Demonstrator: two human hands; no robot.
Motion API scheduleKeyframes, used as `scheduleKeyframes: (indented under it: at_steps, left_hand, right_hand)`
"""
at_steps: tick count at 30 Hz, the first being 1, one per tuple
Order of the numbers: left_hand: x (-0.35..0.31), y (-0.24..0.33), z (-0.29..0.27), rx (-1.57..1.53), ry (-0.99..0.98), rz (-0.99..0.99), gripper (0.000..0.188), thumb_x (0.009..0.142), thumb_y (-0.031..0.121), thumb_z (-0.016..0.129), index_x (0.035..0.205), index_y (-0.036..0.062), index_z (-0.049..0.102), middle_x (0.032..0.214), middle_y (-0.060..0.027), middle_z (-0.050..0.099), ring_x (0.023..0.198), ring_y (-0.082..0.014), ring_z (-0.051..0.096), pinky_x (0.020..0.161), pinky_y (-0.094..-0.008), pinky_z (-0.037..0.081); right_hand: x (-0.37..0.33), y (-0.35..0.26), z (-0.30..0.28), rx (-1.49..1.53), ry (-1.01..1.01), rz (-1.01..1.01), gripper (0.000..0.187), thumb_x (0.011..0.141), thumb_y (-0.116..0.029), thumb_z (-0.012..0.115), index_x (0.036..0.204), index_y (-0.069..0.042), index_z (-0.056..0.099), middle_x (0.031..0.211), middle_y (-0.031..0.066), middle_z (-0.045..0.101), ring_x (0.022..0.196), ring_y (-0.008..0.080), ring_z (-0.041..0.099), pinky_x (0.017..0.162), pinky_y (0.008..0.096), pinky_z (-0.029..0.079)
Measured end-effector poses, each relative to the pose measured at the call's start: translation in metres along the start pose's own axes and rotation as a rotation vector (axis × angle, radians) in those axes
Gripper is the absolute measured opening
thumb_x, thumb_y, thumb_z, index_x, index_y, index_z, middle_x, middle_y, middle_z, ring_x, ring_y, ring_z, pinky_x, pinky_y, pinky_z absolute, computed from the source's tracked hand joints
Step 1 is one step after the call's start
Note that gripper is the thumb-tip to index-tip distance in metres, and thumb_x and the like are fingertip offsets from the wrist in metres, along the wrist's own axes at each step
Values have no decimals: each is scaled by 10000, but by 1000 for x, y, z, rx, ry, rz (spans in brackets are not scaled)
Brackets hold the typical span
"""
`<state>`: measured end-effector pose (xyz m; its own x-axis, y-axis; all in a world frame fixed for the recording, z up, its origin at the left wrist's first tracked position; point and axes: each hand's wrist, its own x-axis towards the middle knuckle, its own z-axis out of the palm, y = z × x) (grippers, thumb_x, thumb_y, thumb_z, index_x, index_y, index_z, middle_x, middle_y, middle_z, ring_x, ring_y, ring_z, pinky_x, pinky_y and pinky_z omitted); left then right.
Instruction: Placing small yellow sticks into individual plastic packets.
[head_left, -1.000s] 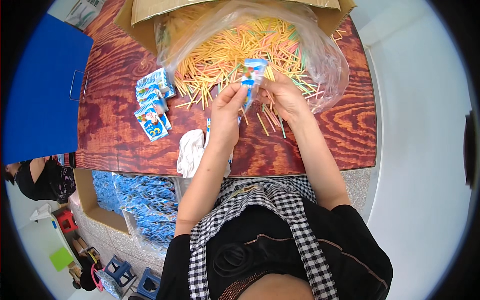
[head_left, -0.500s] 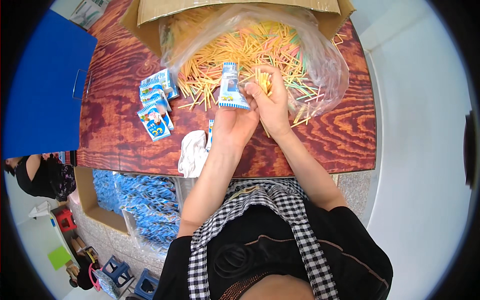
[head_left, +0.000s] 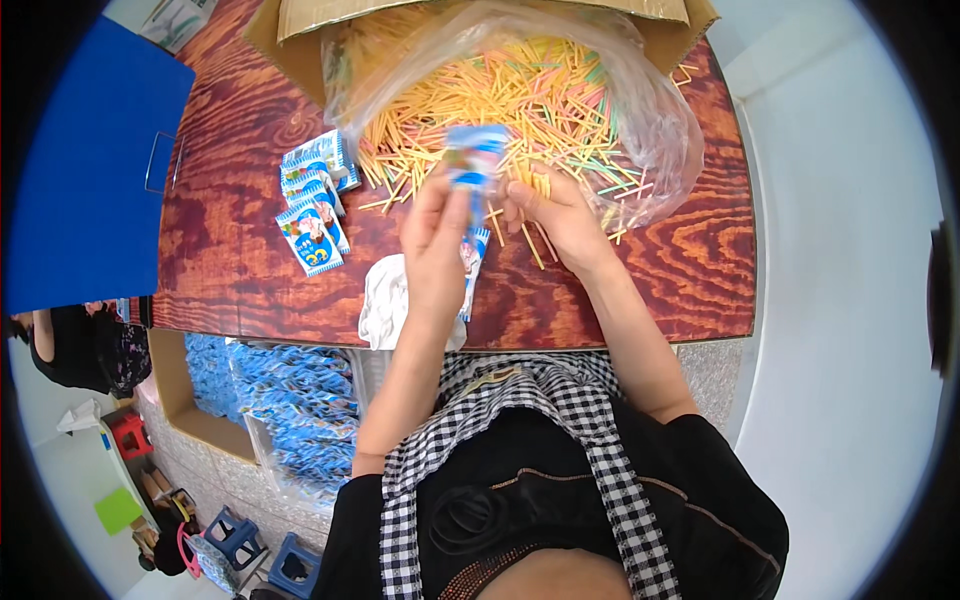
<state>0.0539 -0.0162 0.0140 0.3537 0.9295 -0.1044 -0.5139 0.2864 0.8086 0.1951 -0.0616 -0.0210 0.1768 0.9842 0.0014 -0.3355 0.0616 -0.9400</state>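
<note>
My left hand (head_left: 432,225) pinches a small blue-and-white packet (head_left: 476,158), blurred by motion, in front of the heap of thin coloured sticks (head_left: 490,95). Close beside it, my right hand (head_left: 568,222) is closed round a few yellow sticks (head_left: 541,183), some poking out below the fingers. The heap, mostly yellow with pink and green ones, spills from a clear plastic bag (head_left: 668,165). Under my left wrist another packet (head_left: 474,262) lies by a crumpled white cloth (head_left: 383,302). Several packets (head_left: 310,235) overlap in a row farther left.
A cardboard carton (head_left: 480,14) lies with its opening toward me at the table's far side. Below the table's front edge, to the left, a box and a bag hold many blue packets (head_left: 300,420). A blue panel (head_left: 95,170) stands left; another person (head_left: 85,345) is beyond.
The packet, lying across my left hand before, is now raised in its fingers and blurred. My right hand has shifted slightly right and down with its sticks, and the hands are farther apart.
</note>
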Motion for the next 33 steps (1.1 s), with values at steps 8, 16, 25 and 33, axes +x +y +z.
scheduleKeyframes:
  at_steps: [8,16,25,33]
  left_hand:
    - [9,10,6,1314,-697,478,129,921,100,521,980,-1,575,1327,-132,522,1275,-256,448,1117,-403,206]
    - [-11,9,-51,175,-41,-54,105,942,96,535,986,20,594,877,-50,660,782,-99,608,756,-252,479]
    - [-20,5,-69,65,27,-115,120,955,116,512,982,21,581,858,-57,652,791,-129,613,801,-292,490]
    - [-21,1,-69,50,19,-117,121,954,120,518,968,21,585,851,-55,648,791,-128,603,788,-287,480]
  right_hand:
    - [-16,7,0,189,151,127,257,893,-130,618,1135,-55,580,1029,17,618,881,102,591,738,258,505]
    - [-14,-4,-7,-66,-110,135,162,947,-167,534,1016,-30,588,792,26,602,681,54,547,577,167,428]
    - [17,-24,-13,-325,159,112,114,934,-136,534,991,-38,546,768,43,637,591,35,507,466,164,370]
    - [52,-24,-60,-801,424,-146,171,911,-144,584,997,-13,653,817,10,670,710,65,548,667,232,446]
